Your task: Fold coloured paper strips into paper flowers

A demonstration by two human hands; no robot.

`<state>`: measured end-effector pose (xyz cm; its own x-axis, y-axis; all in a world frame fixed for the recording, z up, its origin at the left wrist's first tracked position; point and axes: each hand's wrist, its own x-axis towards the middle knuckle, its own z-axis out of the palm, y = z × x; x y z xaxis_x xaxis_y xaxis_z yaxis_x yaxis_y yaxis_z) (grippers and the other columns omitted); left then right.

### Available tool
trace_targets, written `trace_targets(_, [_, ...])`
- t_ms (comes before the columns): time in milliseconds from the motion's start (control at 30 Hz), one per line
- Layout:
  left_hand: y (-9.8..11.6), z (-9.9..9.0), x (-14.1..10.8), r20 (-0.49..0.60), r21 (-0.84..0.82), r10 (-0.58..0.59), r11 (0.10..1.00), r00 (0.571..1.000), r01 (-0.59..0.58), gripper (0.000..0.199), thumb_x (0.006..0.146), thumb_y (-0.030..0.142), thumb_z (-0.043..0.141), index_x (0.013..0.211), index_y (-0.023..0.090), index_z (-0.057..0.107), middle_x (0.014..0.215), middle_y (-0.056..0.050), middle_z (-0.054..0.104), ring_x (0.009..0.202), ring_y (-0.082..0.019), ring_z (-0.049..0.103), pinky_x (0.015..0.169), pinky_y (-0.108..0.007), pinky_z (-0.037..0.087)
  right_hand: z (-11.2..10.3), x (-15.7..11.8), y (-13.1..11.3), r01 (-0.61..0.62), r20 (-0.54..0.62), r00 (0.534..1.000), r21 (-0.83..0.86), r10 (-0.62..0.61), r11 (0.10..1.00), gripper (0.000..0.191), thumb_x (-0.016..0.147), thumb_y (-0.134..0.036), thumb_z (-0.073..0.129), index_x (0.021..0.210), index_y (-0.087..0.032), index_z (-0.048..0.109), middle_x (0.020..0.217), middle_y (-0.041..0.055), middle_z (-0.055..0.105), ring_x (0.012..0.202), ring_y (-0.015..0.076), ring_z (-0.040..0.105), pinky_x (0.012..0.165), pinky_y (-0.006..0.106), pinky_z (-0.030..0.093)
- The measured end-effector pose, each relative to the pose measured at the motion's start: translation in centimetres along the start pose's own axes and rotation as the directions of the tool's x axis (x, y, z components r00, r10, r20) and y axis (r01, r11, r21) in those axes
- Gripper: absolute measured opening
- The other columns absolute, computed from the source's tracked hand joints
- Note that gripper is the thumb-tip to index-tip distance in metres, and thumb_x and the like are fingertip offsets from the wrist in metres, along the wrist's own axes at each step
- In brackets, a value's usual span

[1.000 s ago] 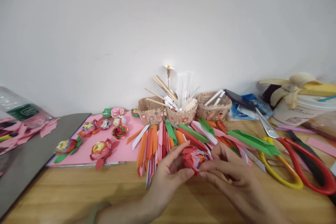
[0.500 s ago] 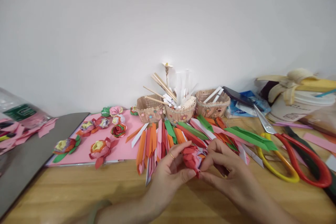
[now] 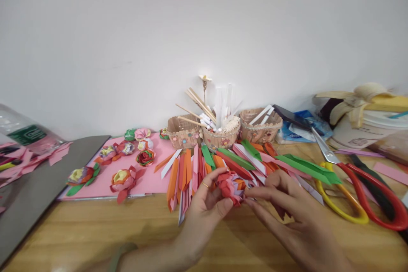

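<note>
A folded paper flower (image 3: 230, 187), red and pink outside with lilac and orange petals inside, is held just above the table near the middle. My left hand (image 3: 208, 204) is closed round its left side, thumb in front and fingers behind. At its right edge, my right hand (image 3: 280, 204) pinches a petal tip between thumb and index finger, the other fingers curled. Just beyond both hands lie many folded paper strips (image 3: 181, 174) in orange, pink, red, white and green.
Finished paper flowers (image 3: 123, 180) sit on pink paper (image 3: 159, 178) at left. Behind the strips stand small wooden baskets (image 3: 219, 139) with sticks and pens. Large scissors (image 3: 331, 157) lie open at right, by a banana peel (image 3: 347, 108) on a tub. A plastic bottle (image 3: 28, 134) lies far left.
The flower has turned so more of its inside shows and has shifted slightly left. My right hand has drawn a little to the right, its fingers more spread. The view has shifted slightly.
</note>
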<state>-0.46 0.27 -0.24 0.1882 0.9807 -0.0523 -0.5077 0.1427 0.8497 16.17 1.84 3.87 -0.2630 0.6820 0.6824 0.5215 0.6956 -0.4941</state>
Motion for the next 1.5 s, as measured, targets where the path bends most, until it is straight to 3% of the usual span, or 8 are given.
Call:
trace_targets(133, [0.1,0.1,-0.1,-0.007,-0.024,0.018,1.000,1.000,-0.018,0.040,0.080,0.021,0.066,0.118,0.030,0.055,0.116,-0.001,0.059,0.107,-0.015,0.055,0.091,-0.026,0.044,0.1,-0.8,0.1,0.119,-0.010,0.992,-0.169,-0.123,0.978,0.021,0.082,-0.013,0.053,0.089,-0.023,0.071,0.062,-0.0011,0.052,0.048,0.0087,0.050,0.040,0.018,0.041])
trace_targets(300, [0.2,0.4,-0.2,0.000,-0.064,-0.014,0.998,1.000,0.014,0.040,0.080,0.025,0.067,0.117,0.029,0.054,0.118,-0.003,0.057,0.108,-0.019,0.055,0.091,-0.032,0.046,0.2,-1.8,0.2,0.288,0.111,0.957,-0.302,-0.266,0.909,0.021,0.086,-0.017,0.052,0.087,-0.023,0.072,0.053,-0.0029,0.048,0.042,0.0083,0.043,0.039,0.020,0.034])
trace_targets(600, [0.4,0.6,-0.2,-0.022,-0.064,-0.023,0.998,0.999,0.022,0.040,0.078,0.026,0.068,0.116,0.028,0.054,0.118,-0.003,0.058,0.109,-0.020,0.055,0.094,-0.034,0.044,0.1,-1.2,0.0,0.323,0.083,0.946,-0.275,-0.313,0.906,0.022,0.085,-0.013,0.050,0.090,-0.022,0.070,0.052,-0.0036,0.048,0.041,0.0079,0.044,0.038,0.019,0.035])
trace_targets(767, [0.1,0.4,-0.2,-0.001,-0.047,0.018,0.999,1.000,-0.018,0.039,0.080,0.022,0.066,0.116,0.029,0.055,0.116,-0.002,0.059,0.107,-0.017,0.056,0.091,-0.029,0.045,-0.1,-0.8,0.0,0.178,0.030,0.984,-0.187,-0.175,0.966,0.021,0.083,-0.010,0.051,0.094,-0.021,0.066,0.064,-0.0009,0.052,0.049,0.0085,0.051,0.041,0.018,0.041])
trace_targets(933, [0.0,0.3,-0.4,0.045,0.020,0.055,0.998,0.997,-0.056,0.041,0.080,0.021,0.066,0.118,0.028,0.053,0.115,-0.003,0.062,0.106,-0.017,0.058,0.092,-0.029,0.045,0.3,-1.0,0.4,0.119,0.075,0.991,-0.142,-0.109,0.983,0.014,0.084,-0.014,0.053,0.086,-0.023,0.065,0.068,0.0003,0.056,0.052,0.0096,0.057,0.045,0.019,0.046])
trace_targets(1133, [0.2,0.4,-0.4,0.047,0.060,0.090,0.994,0.995,-0.093,0.044,0.080,0.024,0.067,0.119,0.029,0.049,0.112,-0.003,0.065,0.105,-0.017,0.061,0.091,-0.028,0.046,0.1,-1.8,0.5,0.291,0.085,0.957,-0.341,-0.279,0.894,0.015,0.085,-0.015,0.053,0.084,-0.022,0.066,0.057,-0.0008,0.058,0.044,0.0102,0.051,0.040,0.022,0.036])
trace_targets(1300, [0.2,0.4,-0.4,0.022,0.123,0.146,0.981,0.989,-0.147,0.043,0.078,0.023,0.069,0.116,0.028,0.051,0.108,-0.002,0.064,0.098,-0.014,0.060,0.086,-0.023,0.047,0.2,-1.5,0.2,0.261,0.053,0.965,-0.325,-0.258,0.909,0.019,0.086,-0.015,0.050,0.096,-0.020,0.066,0.061,0.0004,0.058,0.045,0.0090,0.051,0.042,0.020,0.040])
trace_targets(1500, [0.1,0.6,-0.4,0.022,0.117,0.150,0.981,0.988,-0.152,0.041,0.076,0.023,0.071,0.112,0.026,0.052,0.100,-0.002,0.064,0.091,-0.014,0.061,0.079,-0.023,0.048,-0.5,-1.2,-0.1,0.400,0.218,0.913,-0.312,-0.345,0.862,0.035,0.089,-0.008,0.039,0.117,-0.019,0.058,0.062,-0.0010,0.063,0.051,0.0114,0.056,0.045,0.022,0.042])
